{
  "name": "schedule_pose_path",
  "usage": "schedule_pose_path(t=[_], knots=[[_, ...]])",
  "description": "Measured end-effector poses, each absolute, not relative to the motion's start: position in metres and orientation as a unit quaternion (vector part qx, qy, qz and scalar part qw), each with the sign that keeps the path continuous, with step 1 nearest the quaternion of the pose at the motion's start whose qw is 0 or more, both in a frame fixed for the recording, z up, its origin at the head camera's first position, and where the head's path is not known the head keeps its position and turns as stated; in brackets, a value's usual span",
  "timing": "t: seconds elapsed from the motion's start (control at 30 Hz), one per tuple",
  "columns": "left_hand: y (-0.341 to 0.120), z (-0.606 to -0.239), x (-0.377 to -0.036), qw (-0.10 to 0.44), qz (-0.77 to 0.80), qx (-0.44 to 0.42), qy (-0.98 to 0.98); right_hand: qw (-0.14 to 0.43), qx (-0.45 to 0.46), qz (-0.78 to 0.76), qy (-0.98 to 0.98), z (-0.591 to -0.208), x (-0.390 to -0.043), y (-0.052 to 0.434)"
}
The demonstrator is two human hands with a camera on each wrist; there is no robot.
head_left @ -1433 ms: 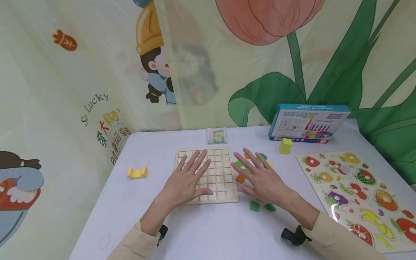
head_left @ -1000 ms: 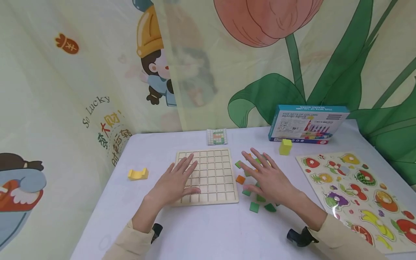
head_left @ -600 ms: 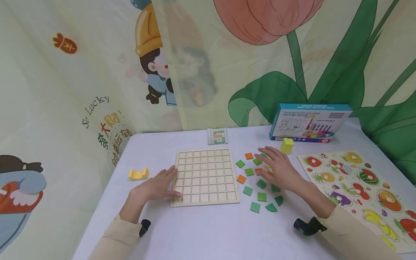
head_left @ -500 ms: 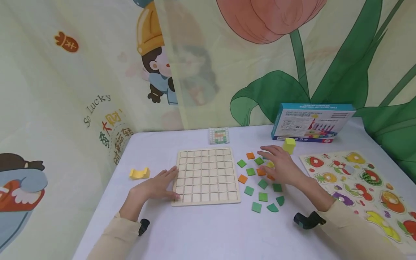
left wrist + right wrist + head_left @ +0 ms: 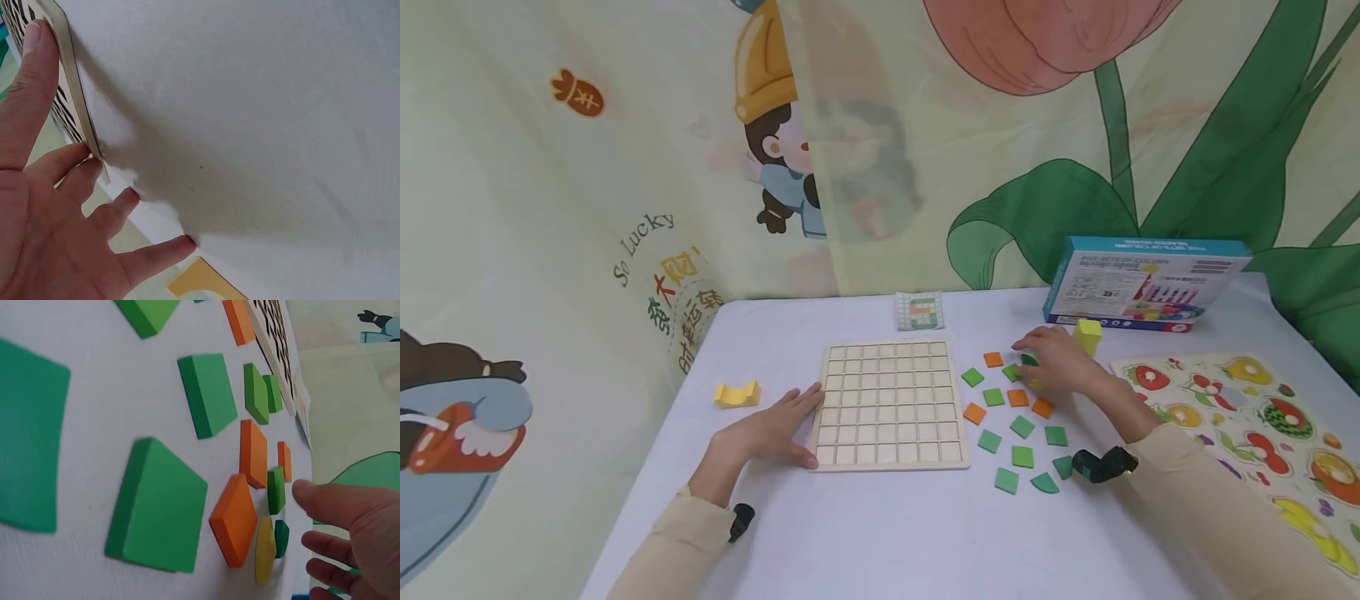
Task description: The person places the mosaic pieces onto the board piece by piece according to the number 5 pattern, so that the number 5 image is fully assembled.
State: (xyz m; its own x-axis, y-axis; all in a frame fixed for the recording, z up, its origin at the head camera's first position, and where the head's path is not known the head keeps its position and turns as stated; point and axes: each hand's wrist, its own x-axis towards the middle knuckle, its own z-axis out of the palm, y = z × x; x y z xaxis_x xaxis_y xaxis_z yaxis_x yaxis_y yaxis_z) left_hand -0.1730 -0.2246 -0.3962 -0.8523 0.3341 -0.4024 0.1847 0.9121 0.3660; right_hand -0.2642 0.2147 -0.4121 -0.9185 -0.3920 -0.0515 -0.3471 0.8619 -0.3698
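Observation:
Along the left edge of a wooden grid board rests my left hand. In the left wrist view its thumb lies on the board's rim, two fingers touch the edge, and the others spread on the cloth. My right hand hovers over the back of a scatter of flat tiles, fingers pointing left. In the right wrist view, nothing shows between thumb and fingers; nearest are a light green tile, a yellow tile and a dark green tile. Orange tiles and green tiles lie right of the board.
A yellow arched block sits left of the board, a pattern card behind it. Beyond the right hand stand a yellow block and a printed box. A fruit puzzle board covers the table's right side.
Both hands were spread over the grid board and tiles. The left has moved left and down to the board's edge; the right has shifted right to the back tiles, fingers drawn closer together.

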Motion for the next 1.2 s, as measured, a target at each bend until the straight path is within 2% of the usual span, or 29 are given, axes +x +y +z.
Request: schedule_pose_path(t=[0.17,0.4,0.77,0.97,1.2], knots=[[-0.223,-0.393,-0.173,0.237,0.163,0.122,0.950,0.060,-0.190,-0.181,0.963,-0.413,-0.267,0.219],[-0.223,-0.394,-0.173,0.236,0.172,0.121,0.949,0.088,-0.205,-0.200,0.954,-0.418,-0.267,0.220],[-0.220,-0.395,-0.172,0.240,0.175,0.120,0.947,0.079,-0.198,-0.212,0.954,-0.420,-0.268,0.221],[-0.220,-0.394,-0.170,0.241,0.169,0.111,0.949,0.056,-0.205,-0.236,0.948,-0.416,-0.267,0.203],[-0.220,-0.397,-0.171,0.238,0.172,0.109,0.950,0.053,-0.190,-0.265,0.944,-0.415,-0.270,0.171]])
